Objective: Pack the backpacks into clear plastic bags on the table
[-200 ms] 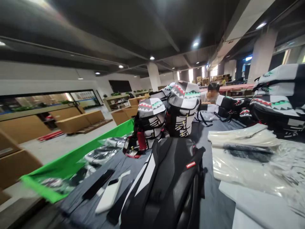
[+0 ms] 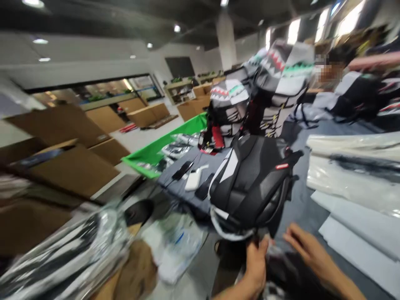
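A gray cloth-covered table [image 2: 298, 200] stands in a large workroom. Nearest, the left hand [image 2: 256, 259] is by the black backpack's lower edge, fingers curled in; blur hides whether they pinch anything. The right hand [image 2: 308, 246] reaches in alongside, fingers extended and loosely together. A blurred dark bundle [image 2: 286, 268] lies between and below the hands. The black backpack [image 2: 246, 183] rests on the table's near part, straps and red tag visible. Left of it are a white device [image 2: 193, 180] and a black phone [image 2: 183, 170]; to its right, white sheets [image 2: 359, 233] and clear plastic bags [image 2: 353, 177]. Beyond stand patterned backpacks [image 2: 286, 71], with a person [image 2: 334, 68] farther back.
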{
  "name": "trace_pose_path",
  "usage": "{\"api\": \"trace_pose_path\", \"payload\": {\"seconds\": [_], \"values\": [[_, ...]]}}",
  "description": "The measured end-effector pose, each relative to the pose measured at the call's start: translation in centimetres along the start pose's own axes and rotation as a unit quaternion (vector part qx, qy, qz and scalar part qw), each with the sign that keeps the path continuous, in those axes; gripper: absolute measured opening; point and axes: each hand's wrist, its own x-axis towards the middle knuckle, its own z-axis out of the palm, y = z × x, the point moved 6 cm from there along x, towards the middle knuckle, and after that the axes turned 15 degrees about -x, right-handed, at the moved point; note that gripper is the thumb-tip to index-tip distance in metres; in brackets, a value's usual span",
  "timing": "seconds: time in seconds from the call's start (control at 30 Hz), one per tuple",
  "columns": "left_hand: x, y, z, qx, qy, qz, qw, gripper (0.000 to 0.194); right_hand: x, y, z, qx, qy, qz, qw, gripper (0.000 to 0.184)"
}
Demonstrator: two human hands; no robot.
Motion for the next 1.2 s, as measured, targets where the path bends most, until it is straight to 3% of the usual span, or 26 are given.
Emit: {"api": "trace_pose_path", "payload": {"seconds": [0.07,0.17,0.33,0.5,0.6,0.7,0.83,0.9,1.0,1.1,1.2], "values": [[-0.2,-0.1,1.2,-0.015,-0.129,-0.028,0.991,0.056,0.9,0.0,0.9,0.006,-0.048,0.001,0.999,0.045],[-0.4,-0.1,2.3,-0.052,-0.206,-0.041,0.976,0.059,2.7,-0.8,2.1,-0.061,-0.099,-0.036,0.993,0.033],[-0.7,0.0,2.8,-0.043,-0.227,-0.033,0.972,0.059,3.8,-2.3,2.6,-0.249,-0.022,-0.106,0.963,0.027],[-0.5,-0.1,2.4,-0.017,-0.212,-0.024,0.977,0.061,3.4,-3.2,2.9,-0.346,0.064,-0.156,0.923,0.034],[-0.3,-0.3,2.2,-0.012,-0.222,-0.025,0.975,0.063,3.2,-3.9,2.9,-0.381,0.109,-0.176,0.901,0.037],[-0.1,-0.4,1.6,-0.005,-0.219,-0.030,0.975,0.067,3.1,-4.1,3.0,-0.380,0.127,-0.183,0.898,0.033],[-0.7,0.2,2.0,-0.070,-0.277,-0.051,0.957,0.070,3.0,-4.1,3.3,-0.383,0.143,-0.173,0.896,0.026],[-0.8,0.4,2.0,-0.084,-0.263,-0.063,0.959,0.069,2.9,-4.0,3.4,-0.379,0.139,-0.159,0.901,0.024],[-0.4,0.2,1.4,-0.072,-0.191,-0.078,0.976,0.071,2.9,-3.7,3.4,-0.342,0.102,-0.129,0.925,0.023],[-0.2,-0.3,1.0,-0.075,-0.153,-0.096,0.981,0.071,2.8,-3.0,3.4,-0.287,0.029,-0.099,0.953,0.019],[-0.2,-0.2,1.1,-0.079,-0.153,-0.103,0.980,0.064,2.8,-1.6,3.7,-0.239,-0.045,-0.051,0.969,0.020]]}}
